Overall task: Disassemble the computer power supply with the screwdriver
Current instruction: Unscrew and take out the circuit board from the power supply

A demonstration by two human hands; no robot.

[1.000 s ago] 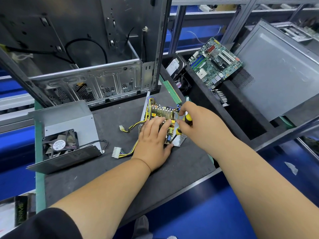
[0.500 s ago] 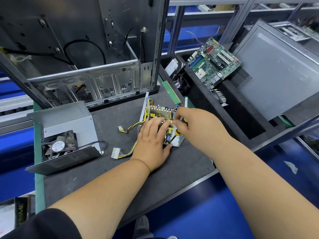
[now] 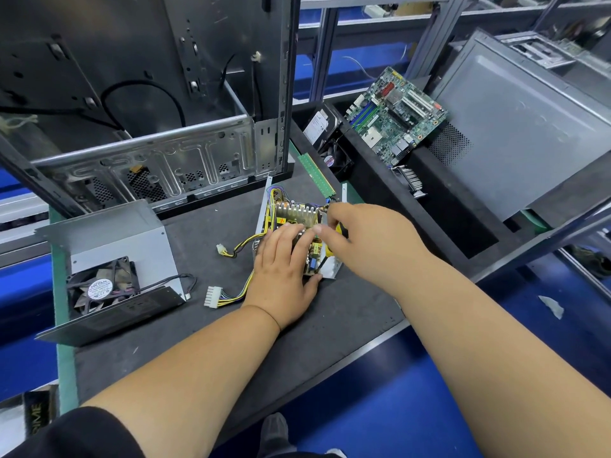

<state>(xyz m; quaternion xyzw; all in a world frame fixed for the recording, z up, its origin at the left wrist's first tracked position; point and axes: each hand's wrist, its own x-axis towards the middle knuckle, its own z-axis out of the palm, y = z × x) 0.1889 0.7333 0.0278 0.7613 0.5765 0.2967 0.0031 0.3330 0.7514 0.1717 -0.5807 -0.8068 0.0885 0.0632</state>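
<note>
My two hands work mid-bench: my left hand [image 3: 284, 262] lies flat, fingers straight, pressing the one power supply board [image 3: 297, 219]. My right hand [image 3: 360, 236] curls round the yellow screwdriver [image 3: 334, 241], its tip hidden, probably at the board's far corner. One fan housing [image 3: 105, 259] sits at the grey bench's [image 3: 330, 325] left edge. Beyond stand one empty case [image 3: 148, 94] and one motherboard [image 3: 393, 117].

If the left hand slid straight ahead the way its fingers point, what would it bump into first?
Probably the finned metal heatsink on the power supply board, just beyond the left hand. Depth is hard to judge.
</note>
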